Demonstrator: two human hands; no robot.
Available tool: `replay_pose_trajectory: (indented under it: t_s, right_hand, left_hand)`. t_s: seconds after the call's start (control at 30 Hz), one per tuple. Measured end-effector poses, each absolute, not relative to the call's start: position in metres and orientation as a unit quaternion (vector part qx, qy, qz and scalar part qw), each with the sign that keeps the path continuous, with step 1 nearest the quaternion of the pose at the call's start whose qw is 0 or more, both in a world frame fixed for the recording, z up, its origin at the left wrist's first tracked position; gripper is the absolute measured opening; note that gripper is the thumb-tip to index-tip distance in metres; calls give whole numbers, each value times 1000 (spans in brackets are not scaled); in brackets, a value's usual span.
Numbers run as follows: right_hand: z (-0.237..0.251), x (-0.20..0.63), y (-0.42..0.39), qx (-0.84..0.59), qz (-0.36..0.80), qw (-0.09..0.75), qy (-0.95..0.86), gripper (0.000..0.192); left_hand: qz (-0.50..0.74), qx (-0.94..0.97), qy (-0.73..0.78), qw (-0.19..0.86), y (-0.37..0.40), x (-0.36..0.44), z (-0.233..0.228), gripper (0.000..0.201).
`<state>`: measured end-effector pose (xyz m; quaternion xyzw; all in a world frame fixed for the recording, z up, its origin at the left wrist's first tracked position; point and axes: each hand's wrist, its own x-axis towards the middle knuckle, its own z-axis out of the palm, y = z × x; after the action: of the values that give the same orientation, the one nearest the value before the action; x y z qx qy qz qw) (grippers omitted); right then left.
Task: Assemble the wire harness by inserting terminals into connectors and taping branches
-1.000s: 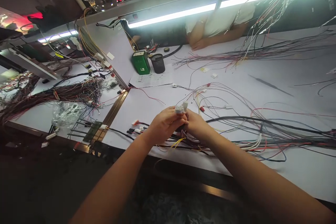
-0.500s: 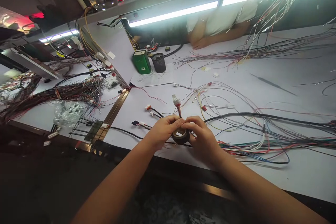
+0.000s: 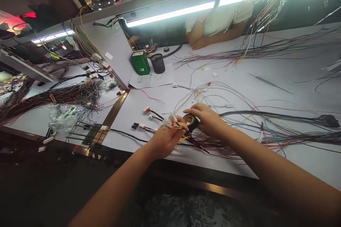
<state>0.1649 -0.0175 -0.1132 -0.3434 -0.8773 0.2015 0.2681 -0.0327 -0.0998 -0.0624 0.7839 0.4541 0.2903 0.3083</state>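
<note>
Both hands pinch: left wires point(image 3: 174, 125) (white-plugged), right tape roll point(image 3: 190, 122).

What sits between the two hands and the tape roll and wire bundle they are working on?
Nothing visible does. The right hand already grips the tape roll, and the left hand pinches the wire bundle with white connectors right beside it.

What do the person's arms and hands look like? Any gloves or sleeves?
No gloves: the left hand and right hand are bare. Both forearms are bare too, with no sleeves, watch, rings or bracelets in view. The arms are slim and enter from the bottom.
</note>
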Motion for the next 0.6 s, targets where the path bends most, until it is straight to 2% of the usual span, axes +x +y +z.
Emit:
replay_pose_trajectory:
  t_s: [0.13, 0.33, 0.47, 0.6]
  right_hand:
    - [-112, 134, 7, -207, 136, 227, -942, 10]
    - [-118, 126, 0, -268, 162, 202, -928, 6]
    - [-116, 150, -29, -359, 197, 194, -891, 7]
    - [-113, 167, -63, -409, 292, 277, -819, 7]
  left_hand:
    - [187, 880, 398, 179, -90, -30, -45, 22]
    - [132, 945, 296, 44, -74, -27, -50, 22]
    - [53, 962, 257, 71, -60, -21, -55, 25]
    - [13, 899, 411, 150, -53, -16, -53, 28]
